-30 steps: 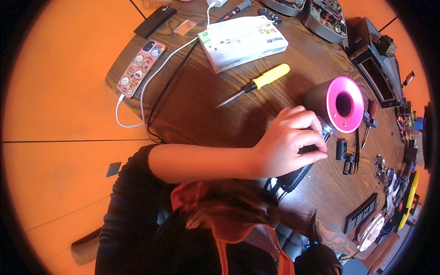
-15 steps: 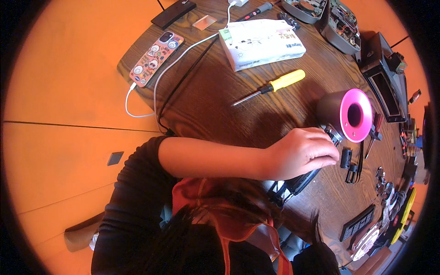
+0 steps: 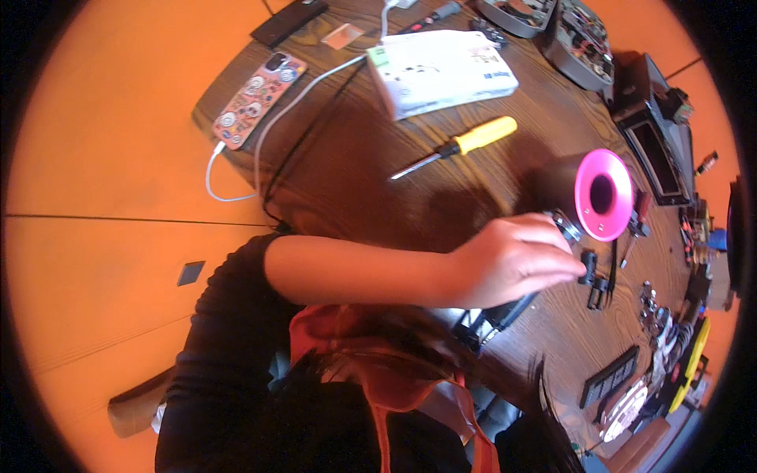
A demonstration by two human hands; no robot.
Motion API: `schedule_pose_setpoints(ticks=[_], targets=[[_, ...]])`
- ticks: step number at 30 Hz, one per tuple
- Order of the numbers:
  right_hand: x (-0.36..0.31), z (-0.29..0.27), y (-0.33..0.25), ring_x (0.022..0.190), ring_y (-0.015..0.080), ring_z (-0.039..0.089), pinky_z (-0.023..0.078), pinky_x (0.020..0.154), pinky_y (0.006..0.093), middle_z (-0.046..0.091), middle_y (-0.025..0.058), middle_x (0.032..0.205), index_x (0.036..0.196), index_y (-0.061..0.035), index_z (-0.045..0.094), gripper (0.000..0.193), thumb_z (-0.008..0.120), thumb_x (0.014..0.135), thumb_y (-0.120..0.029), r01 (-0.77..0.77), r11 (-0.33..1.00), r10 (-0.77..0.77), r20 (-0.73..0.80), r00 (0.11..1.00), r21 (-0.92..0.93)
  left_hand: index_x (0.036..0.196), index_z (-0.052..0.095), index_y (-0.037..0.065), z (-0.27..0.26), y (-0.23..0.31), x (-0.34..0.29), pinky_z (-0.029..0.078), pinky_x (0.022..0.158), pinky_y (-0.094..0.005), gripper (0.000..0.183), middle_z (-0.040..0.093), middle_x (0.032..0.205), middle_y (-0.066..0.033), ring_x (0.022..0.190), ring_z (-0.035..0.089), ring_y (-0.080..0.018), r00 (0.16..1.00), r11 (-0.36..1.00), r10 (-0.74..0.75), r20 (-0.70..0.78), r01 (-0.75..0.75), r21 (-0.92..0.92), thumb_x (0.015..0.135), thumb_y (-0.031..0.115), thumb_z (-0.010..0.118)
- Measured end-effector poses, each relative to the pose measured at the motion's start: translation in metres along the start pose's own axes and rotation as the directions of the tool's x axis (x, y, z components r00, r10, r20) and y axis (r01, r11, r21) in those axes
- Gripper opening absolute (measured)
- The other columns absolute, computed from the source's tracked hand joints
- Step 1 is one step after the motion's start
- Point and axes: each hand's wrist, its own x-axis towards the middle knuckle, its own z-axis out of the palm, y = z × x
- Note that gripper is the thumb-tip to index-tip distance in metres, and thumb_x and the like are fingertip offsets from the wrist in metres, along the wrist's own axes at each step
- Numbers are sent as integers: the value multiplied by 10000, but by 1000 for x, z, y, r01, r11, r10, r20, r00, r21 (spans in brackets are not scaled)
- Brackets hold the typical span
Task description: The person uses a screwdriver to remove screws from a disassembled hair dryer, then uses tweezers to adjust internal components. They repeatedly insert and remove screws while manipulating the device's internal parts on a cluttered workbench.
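Note:
My left hand reaches in from the left, its fingers bent and pressed together. Its fingertips meet or nearly touch a small black cylindrical part. Under the palm lies a long black part, mostly covered by the hand, so what the fingers grip is hidden. Just beyond the knuckles stands a grey, round hair-dryer-like body with a pink funnel-shaped ring. Next to the fingertips is another small black clip-like part. My right hand does not show.
A yellow-handled screwdriver lies on the dark wooden table, near a white tissue pack. At the far left a phone is plugged into a white cable. Opened grey housings and a black box stand far right.
The whole view has shifted slightly, so things sit a little further left. My left hand's fingertips have come closer to the small black cylindrical part.

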Motion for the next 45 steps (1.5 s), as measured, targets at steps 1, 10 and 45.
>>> schedule_pose_setpoints(ticks=[1, 10, 45], targets=[[3, -5, -1, 692, 180, 494, 348, 617, 377, 524, 49, 790, 971, -94, 439, 164, 470, 816, -48, 16, 1000, -16, 6, 1000, -5, 846, 665, 27, -2, -1, 2, 483, 625, -289, 162, 624, 785, -74, 719, 591, -188, 1000, 1000, 6, -24, -6, 11, 689, 50, 696], [51, -63, 27, 763, 227, 547, 390, 688, 425, 576, 90, 854, 1052, -72, 474, 266, 503, 792, -23, 142, 877, -135, 49, 990, -459, 927, 632, -11, -10, -18, 30, 492, 686, -239, 137, 642, 848, -79, 774, 619, -139, 876, 884, -440, -197, 383, -270, 794, 5, 603], [74, -32, 27, 979, 308, 578, 536, 704, 271, 389, 320, 1214, 1357, -79, 159, 625, 351, 888, -445, -311, 839, 476, -325, 817, 446, 864, 634, 6, -30, -14, 18, 475, 626, -252, 232, 635, 802, -107, 702, 609, -185, 928, 927, -371, -27, 372, 45, 665, -113, 651]])
